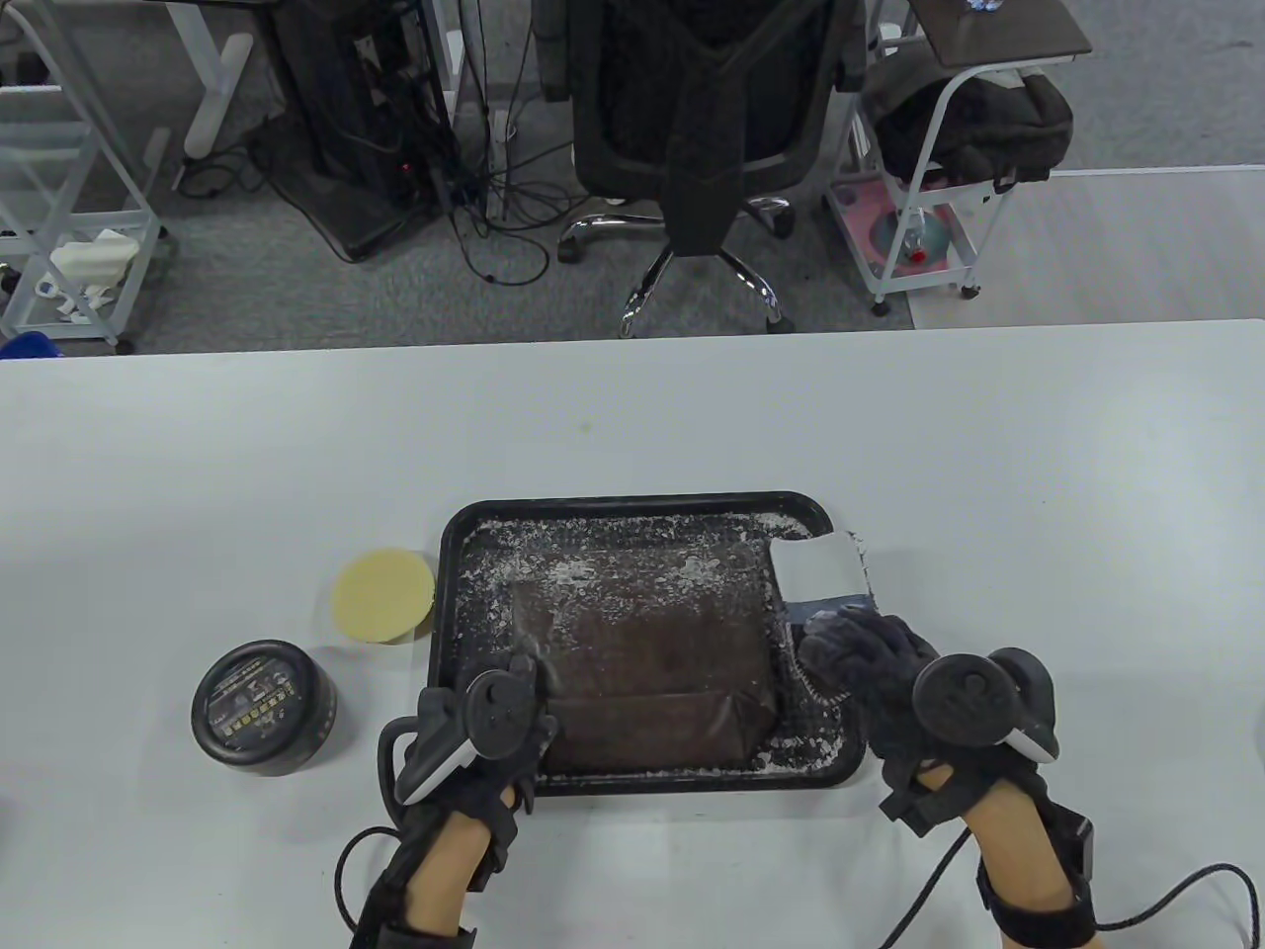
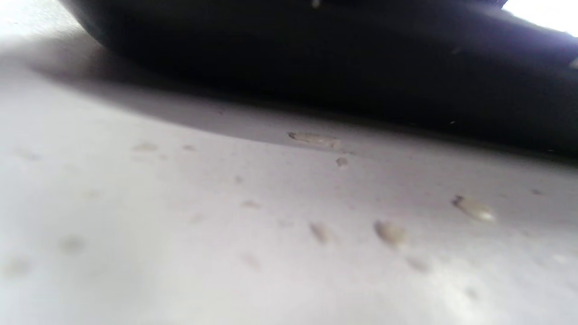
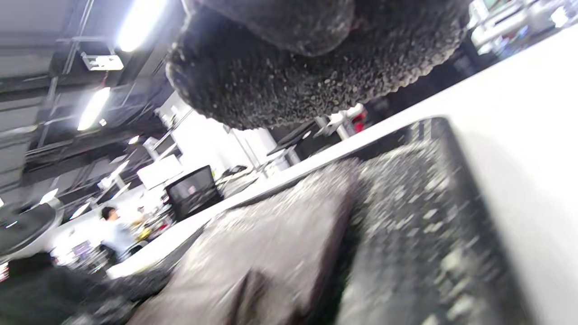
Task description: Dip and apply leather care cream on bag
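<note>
The soft, pliable brown bag (image 1: pixel 647 682) lay in the tray (image 1: pixel 450 554) at lower centre, best steadied at its edge, where the left hand (image 1: pixel 484 727) rested; the right hand (image 1: pixel 870 672) held a cloth (image 1: pixel 820 573), grips indiscernible.

Left hand (image 1: pixel 494 722): enters from the bottom edge, forearm bare above a black wrist strap, tracker on the back of the hand facing up. Fingers extend forward and down; their grip cannot be made out beneath the tracker. Right hand (image 1: pixel 889 682): enters from the bottom edge at the right, wrist strapped, cable trailing behind. Tracker sits on the back of the hand. Gloved fingers (image 1: pixel 840 647) curl forward and leftward, dusted with white powder. In the right wrist view, a dark fuzzy fingertip (image 3: pixel 311 63) hangs from the top edge.
</note>
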The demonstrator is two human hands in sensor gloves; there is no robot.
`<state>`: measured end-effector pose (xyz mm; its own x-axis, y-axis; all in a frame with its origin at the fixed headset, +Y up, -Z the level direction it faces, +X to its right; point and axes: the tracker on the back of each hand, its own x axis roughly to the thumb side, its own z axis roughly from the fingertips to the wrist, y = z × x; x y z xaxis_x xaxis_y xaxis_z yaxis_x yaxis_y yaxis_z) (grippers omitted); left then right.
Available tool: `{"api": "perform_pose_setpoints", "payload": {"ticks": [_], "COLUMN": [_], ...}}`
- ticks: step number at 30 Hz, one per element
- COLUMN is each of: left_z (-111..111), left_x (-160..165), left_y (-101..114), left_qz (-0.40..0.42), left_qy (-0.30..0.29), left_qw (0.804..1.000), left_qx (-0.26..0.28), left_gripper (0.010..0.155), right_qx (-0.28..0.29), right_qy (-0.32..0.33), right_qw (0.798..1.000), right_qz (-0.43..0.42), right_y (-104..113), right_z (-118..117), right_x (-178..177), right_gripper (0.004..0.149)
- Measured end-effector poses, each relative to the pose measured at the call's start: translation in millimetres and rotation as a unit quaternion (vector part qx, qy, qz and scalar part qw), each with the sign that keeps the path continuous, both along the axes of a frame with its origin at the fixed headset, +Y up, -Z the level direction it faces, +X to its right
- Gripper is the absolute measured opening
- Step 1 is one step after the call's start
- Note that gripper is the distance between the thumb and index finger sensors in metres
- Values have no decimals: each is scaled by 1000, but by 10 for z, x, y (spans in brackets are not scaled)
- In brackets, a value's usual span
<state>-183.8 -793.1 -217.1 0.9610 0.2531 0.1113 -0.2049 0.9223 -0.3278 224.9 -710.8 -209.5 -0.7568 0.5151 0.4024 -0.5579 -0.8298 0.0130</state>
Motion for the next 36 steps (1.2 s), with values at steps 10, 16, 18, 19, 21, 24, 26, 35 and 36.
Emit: {"api": "perform_pose_setpoints", "payload": {"ticks": [10,16,18,19,21,24,26,35,36], "left_z": [15,16,14,15,14,12,-1,60,72], "left_x": [18,21,17,15,14,14,5,5,0], "left_y": [-9,-10,-11,-11,-13,-14,3,185,221], "left_qz": [-5,-5,-2,0,2,3,6,8,5], "left_qy": [-3,-1,-1,0,0,0,-5,-6,-5], "left_qw": [1000,1000,1000,1000,1000,1000,1000,999,998], "left_qx": [0,2,-1,-2,-3,-2,-4,51,62], "left_gripper": [67,67,66,67,67,67,67,67,66], "right_qx": [-107,-158,-185,-201,-223,-242,-257,-274,-270], "right_qy": [-110,-103,-94,-89,-83,-75,-66,-43,-44], "right_qw": [988,982,978,975,971,967,964,961,962], "right_qz": [-3,24,31,32,32,27,22,-3,-7], "right_y": [-382,-533,-587,-609,-630,-652,-669,-670,-655], "right_z": [-212,-257,-273,-278,-276,-283,-281,-276,-274], "right_x": [535,507,500,502,509,521,529,561,571], "right_gripper": [47,47,47,48,49,52,55,69,71]}}
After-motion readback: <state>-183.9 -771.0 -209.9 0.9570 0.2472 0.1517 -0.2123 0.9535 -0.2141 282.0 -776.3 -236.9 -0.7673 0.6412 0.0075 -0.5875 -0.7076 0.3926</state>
